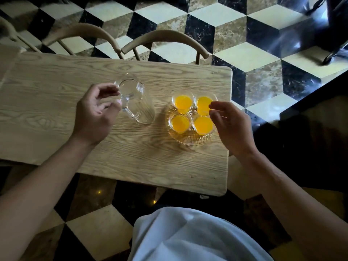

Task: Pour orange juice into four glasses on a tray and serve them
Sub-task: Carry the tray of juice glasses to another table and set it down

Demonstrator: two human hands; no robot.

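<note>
Four filled glasses on round clear glass tray (188, 140), light oak table (56, 102).
Orange juice in each clear glass (182, 102); empty ribbed glass pitcher (136, 101) stands left of tray. Left hand (96, 117) loose-fingered beside the pitcher handle, right hand (230, 127) spread, empty, at tray's right edge.

Four juice-filled glasses (193, 113) are clustered upright on a clear glass tray (188, 141); left, an empty pitcher (136, 102) is stood.

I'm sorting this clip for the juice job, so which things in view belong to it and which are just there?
Part of the job:
glass pitcher, looks empty
four filled glasses
glass tray
left hand
right hand

Just there:
wooden table
two chairs
</note>
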